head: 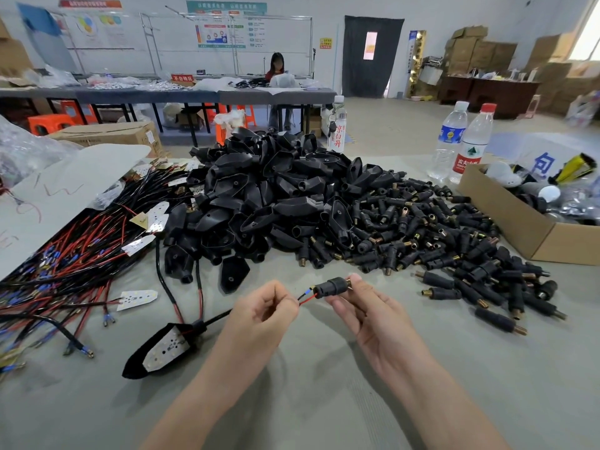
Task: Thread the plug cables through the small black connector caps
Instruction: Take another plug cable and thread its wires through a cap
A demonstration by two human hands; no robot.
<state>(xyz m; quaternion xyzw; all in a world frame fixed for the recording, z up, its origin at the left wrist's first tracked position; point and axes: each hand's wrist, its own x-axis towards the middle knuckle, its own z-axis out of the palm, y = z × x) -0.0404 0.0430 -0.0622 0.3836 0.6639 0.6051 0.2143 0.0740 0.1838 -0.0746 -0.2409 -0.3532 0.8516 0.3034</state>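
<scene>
- The cap (331,286) is pinched between the thumb and fingertips of the right hand (367,311), above the table (324,401)
- The cable (306,298), red and black, is pinched in the curled fingers of the left hand (263,311), its tip entering the cap
- Behind are seen a cap pile (438,232), black housings (276,193) and a wire heap (81,254)

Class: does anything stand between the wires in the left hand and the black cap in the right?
Nothing visible does. The wires run freely from the left hand to the cap held by the right hand.
</scene>
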